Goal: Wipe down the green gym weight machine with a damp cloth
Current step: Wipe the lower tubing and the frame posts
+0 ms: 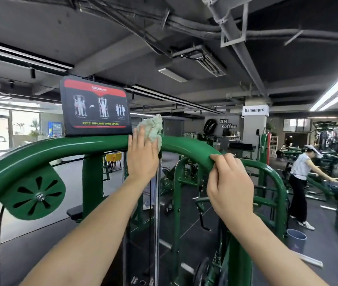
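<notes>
The green machine frame (pixel 65 149) is smooth, glossy painted metal, catching ceiling light. At twelve o'clock on its arch the cloth (pixel 153 129) looks soft, crumpled and matt, beside a satin black placard (pixel 96 108).

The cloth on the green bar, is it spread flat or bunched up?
Bunched up: the cloth sits in crumpled folds under the left hand on the green top bar.

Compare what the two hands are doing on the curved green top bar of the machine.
The left hand presses a crumpled pale green cloth onto the curved green top bar beside the black and red instruction placard; the right hand holds no cloth. The left hand's fingers lie fairly straight, while the right hand's curl around the bar. The left sits near the crest, the right lower on the bend. Both touch the same bar.
</notes>
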`<action>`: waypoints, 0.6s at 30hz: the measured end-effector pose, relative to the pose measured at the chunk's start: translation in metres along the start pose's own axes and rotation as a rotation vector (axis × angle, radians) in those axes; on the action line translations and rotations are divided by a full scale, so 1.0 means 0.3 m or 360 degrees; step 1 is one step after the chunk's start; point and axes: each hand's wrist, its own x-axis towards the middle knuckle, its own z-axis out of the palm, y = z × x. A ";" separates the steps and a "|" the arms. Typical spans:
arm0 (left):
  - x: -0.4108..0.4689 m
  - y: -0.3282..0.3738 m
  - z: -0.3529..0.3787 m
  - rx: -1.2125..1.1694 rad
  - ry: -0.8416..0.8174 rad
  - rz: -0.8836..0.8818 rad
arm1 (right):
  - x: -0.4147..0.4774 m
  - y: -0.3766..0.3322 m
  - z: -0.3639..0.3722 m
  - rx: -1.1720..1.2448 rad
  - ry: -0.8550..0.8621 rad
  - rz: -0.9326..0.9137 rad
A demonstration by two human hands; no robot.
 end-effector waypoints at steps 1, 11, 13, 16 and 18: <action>0.005 0.004 0.008 -0.0046 0.0005 -0.0042 | -0.004 -0.003 0.002 -0.0019 0.0008 -0.0009; -0.054 0.177 -0.078 -0.0446 -0.0124 0.0154 | -0.015 -0.010 0.031 -0.0098 0.0094 0.0000; -0.082 0.224 -0.106 -0.0566 -0.0197 0.0265 | -0.020 -0.016 0.038 -0.0104 0.0115 0.0017; -0.079 0.251 -0.121 -0.0527 -0.0282 0.0408 | -0.019 -0.019 0.040 -0.0123 0.0125 0.0008; -0.027 0.247 -0.114 -0.0447 -0.0382 0.0386 | -0.017 -0.010 0.032 -0.0098 0.0094 -0.0014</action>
